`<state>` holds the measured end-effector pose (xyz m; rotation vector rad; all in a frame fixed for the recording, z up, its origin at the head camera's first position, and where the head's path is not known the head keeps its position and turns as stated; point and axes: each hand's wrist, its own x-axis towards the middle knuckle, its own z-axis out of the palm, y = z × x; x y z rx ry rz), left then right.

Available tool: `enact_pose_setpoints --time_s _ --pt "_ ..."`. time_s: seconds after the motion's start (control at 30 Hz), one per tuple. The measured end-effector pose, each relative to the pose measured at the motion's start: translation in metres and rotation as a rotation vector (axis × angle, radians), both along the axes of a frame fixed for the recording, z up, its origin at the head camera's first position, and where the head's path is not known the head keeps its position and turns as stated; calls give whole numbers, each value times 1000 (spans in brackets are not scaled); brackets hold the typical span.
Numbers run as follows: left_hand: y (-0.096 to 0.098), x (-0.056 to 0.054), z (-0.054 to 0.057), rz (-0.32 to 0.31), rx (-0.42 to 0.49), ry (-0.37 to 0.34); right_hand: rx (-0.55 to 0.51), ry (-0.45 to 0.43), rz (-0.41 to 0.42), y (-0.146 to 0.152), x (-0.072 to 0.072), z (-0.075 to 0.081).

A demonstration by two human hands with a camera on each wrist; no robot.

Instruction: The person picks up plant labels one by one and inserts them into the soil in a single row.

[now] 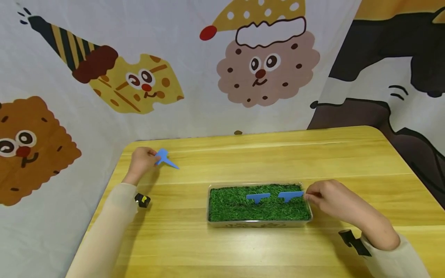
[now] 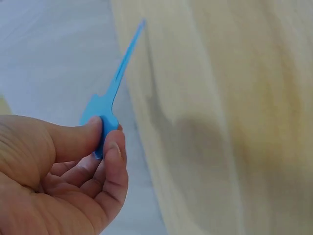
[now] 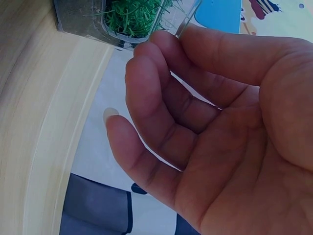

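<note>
Above the far left of the table, my left hand (image 1: 140,162) pinches a blue plastic plant label (image 1: 162,155) by its broad head. Its pointed stem sticks out to the right, clear of the fingers, and in the left wrist view the thumb presses on the label (image 2: 103,105). My right hand (image 1: 332,199) has thumb and index fingertips pinched at the right rim of a clear plastic box (image 1: 259,224); the other fingers are loosely bent. Green artificial grass (image 1: 229,210) fills the box. Two more blue labels stand in it, a middle one (image 1: 258,197) and a right one (image 1: 290,195) near my right fingertips.
The box stands on a yellow wood-grain table (image 1: 257,251). Behind the table hangs a white cloth (image 1: 198,112) printed with cartoon food figures. Black camera mounts (image 1: 142,200) sit at both wrists, close over the tabletop.
</note>
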<state>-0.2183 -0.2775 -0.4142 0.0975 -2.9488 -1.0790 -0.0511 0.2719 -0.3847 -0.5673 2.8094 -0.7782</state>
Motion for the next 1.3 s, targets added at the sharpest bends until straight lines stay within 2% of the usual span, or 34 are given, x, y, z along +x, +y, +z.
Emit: enact_pose_setpoints --time_s 0.17,0.3,0.43,0.7,0.93,1.13,1.3 --pt "3 9 12 22 48 53 -5 -6 5 -1 -1 1" --pt "12 18 17 46 110 96 -10 -8 4 -1 -1 1" --pt "23 30 19 59 183 129 -8 -13 4 0 -1 1" --pt "41 49 22 59 239 246 -17 -26 -6 -1 0 1" --pt "51 56 22 70 273 276 -11 -31 -21 0 0 1" --pt "58 64 24 49 260 282 -12 -30 -16 2 0 -1" --pt "65 70 28 40 291 289 -16 -23 -14 2 -1 -3"
